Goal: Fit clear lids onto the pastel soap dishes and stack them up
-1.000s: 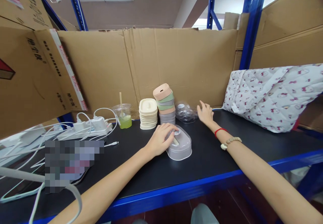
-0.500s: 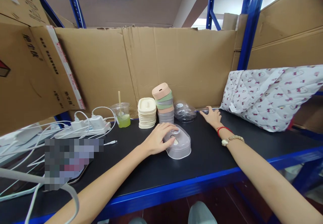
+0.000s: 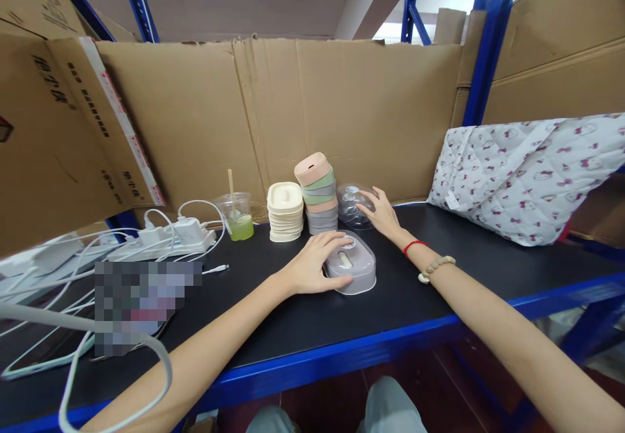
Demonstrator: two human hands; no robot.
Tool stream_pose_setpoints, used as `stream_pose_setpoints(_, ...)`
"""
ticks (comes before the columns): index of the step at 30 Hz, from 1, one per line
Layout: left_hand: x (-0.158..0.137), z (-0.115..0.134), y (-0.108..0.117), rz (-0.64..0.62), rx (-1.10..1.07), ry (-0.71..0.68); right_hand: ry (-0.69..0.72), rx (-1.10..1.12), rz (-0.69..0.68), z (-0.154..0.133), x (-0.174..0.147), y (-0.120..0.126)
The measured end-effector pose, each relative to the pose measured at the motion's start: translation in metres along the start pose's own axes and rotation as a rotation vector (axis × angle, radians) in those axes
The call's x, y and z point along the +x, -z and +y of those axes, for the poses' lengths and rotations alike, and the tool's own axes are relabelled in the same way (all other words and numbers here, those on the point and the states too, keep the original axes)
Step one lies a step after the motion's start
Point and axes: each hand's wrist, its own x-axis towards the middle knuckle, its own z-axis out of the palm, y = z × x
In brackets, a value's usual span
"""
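Note:
My left hand (image 3: 319,264) rests over a grey box with a clear plastic cover (image 3: 359,270), thumb along its near side and fingers on its top. A slot and a round label show on top of the box. At the back, my right hand (image 3: 381,215) grips the right side of a clear plastic cover (image 3: 354,208) in a clear pile; its exact finger contact is hard to see. Left of the pile stands a leaning stack of pink, green and grey boxes (image 3: 319,198). Beside that is a stack of cream lids (image 3: 286,215).
A plastic cup (image 3: 240,224) with green drink and a straw stands at the left, near a white power strip (image 3: 188,244) with tangled cables. A blurred-out item (image 3: 146,303) lies before it. A quilted white bag (image 3: 517,182) sits at the right, and a cardboard wall (image 3: 371,107) closes the back.
My right hand has moved left to the clear pile, and the clear piece at its former spot is gone from there. My left hand has shifted slightly on the covered box.

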Motion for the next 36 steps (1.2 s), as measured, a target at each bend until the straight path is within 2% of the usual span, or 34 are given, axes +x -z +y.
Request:
stream_pose_setpoints(3,-0.001,0.001,0.001,-0.014,-0.009,0.004,0.032,0.025,-0.032,0.007,0.001,-0.006)
stream_pose_setpoints(6,-0.002,0.001,0.002,-0.022,-0.038,0.042,0.056,0.013,0.001,0.006,0.000,-0.003)
stream_pose_setpoints(9,-0.003,-0.003,0.000,0.042,-0.057,0.133,0.132,0.049,0.072,-0.005,-0.003,0.007)
stream_pose_setpoints(11,-0.003,-0.006,-0.004,0.092,-0.083,0.210,0.189,0.115,0.051,-0.017,-0.006,0.013)
stream_pose_setpoints(13,-0.002,-0.009,-0.009,0.123,-0.125,0.310,0.249,0.158,-0.053,-0.032,-0.009,0.018)
stream_pose_setpoints(15,-0.002,-0.010,-0.013,0.117,-0.179,0.407,0.335,0.166,-0.226,-0.048,-0.014,0.021)
stream_pose_setpoints(17,-0.003,-0.010,-0.016,0.056,-0.222,0.428,0.405,0.156,-0.413,-0.061,-0.018,0.022)
stream_pose_setpoints(19,-0.004,-0.010,-0.016,0.002,-0.229,0.404,0.413,0.139,-0.566,-0.069,-0.020,0.024)
stream_pose_setpoints(22,-0.004,-0.010,-0.015,-0.031,-0.194,0.392,0.343,0.095,-0.741,-0.066,-0.018,0.031)
stream_pose_setpoints(25,-0.004,-0.009,-0.013,-0.058,-0.129,0.390,0.269,0.082,-0.852,-0.046,-0.008,0.047)
stream_pose_setpoints(27,-0.003,-0.007,-0.012,-0.070,-0.081,0.374,0.268,0.063,-0.903,-0.031,-0.001,0.061)
stream_pose_setpoints(30,-0.002,-0.005,-0.010,-0.085,-0.045,0.369,0.221,-0.036,-0.928,-0.010,0.006,0.084)
stream_pose_setpoints(33,-0.002,-0.004,-0.010,-0.098,-0.040,0.400,0.051,-0.137,-0.947,0.005,0.010,0.096)
stream_pose_setpoints(34,-0.002,-0.004,-0.010,-0.102,-0.039,0.411,-0.021,-0.184,-0.921,0.010,0.010,0.096)
stream_pose_setpoints(36,-0.002,-0.004,-0.010,-0.111,-0.033,0.428,-0.145,-0.298,-0.784,0.020,0.011,0.088)
